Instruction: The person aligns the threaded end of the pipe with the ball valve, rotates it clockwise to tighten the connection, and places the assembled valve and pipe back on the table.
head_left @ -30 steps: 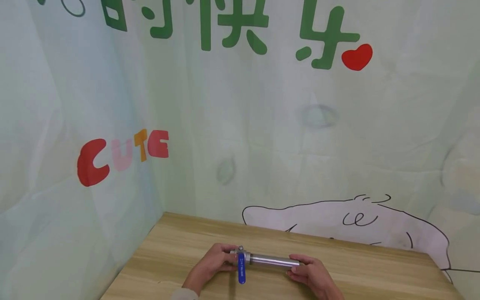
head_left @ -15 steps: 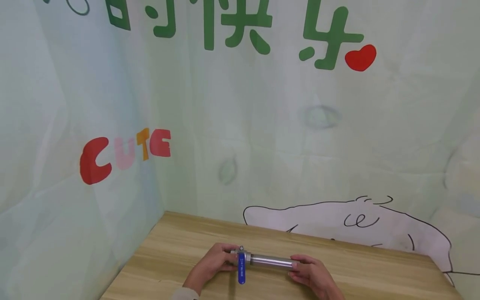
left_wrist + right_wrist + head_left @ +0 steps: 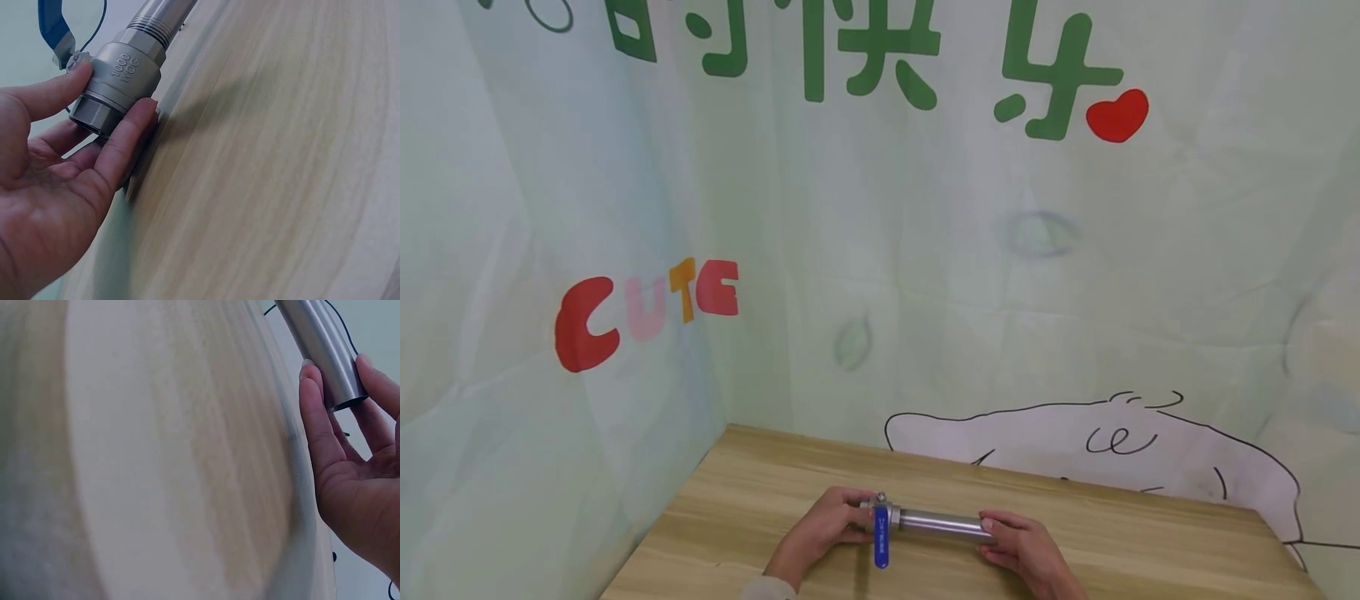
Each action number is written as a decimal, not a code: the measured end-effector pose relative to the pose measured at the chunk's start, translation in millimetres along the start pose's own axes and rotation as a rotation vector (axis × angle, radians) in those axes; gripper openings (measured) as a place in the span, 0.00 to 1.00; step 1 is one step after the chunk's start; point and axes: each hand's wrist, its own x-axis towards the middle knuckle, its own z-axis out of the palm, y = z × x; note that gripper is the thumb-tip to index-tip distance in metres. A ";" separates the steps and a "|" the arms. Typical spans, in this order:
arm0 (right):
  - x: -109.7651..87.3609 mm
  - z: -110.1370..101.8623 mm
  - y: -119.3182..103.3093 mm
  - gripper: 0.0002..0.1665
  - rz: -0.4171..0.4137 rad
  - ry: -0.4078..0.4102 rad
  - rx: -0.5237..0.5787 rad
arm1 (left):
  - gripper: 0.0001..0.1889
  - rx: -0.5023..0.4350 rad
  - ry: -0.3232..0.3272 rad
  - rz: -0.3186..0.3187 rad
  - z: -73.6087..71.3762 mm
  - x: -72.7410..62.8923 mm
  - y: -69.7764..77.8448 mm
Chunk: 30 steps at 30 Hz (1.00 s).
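Observation:
A steel ball valve (image 3: pixel 128 72) marked "1000 WOG" sits between the thumb and fingers of my left hand (image 3: pixel 827 523). Its blue lever handle (image 3: pixel 882 540) points toward me in the head view. A smooth metal pipe (image 3: pixel 942 524) runs rightward from the valve, and some thread (image 3: pixel 150 28) shows where the two join. My right hand (image 3: pixel 1030 548) holds the pipe's far end, thumb on one side and fingers on the other. The right wrist view shows the open end of that pipe (image 3: pixel 325 350). Valve and pipe are held close over the table.
The wood-grain table (image 3: pixel 760 475) extends around both hands. A pale printed curtain (image 3: pixel 940 275) stands behind it and along the left side, with green characters, a red heart (image 3: pixel 1117 116) and coloured "CUTE" letters.
My right thumb and fingers have shifted on the pipe's end, the thumb now farther up over it. My left hand keeps its grip, and the valve barely moves.

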 end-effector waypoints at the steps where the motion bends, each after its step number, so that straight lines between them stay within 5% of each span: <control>1: -0.1 -0.7 -0.5 0.35 -0.002 -0.001 0.003 | 0.20 0.002 0.000 0.001 0.0 0.7 0.0; 11: 1.4 -2.0 -2.7 0.37 -0.023 0.017 -0.015 | 0.19 0.003 -0.001 0.004 1.2 4.0 -0.7; 17: 2.0 -3.7 -4.4 0.29 -0.013 0.023 -0.032 | 0.20 0.002 0.005 0.011 2.2 3.7 -1.4; 30: -2.0 -8.1 1.4 0.28 -0.055 -0.106 -0.033 | 0.20 0.002 -0.005 0.027 1.9 1.3 -0.2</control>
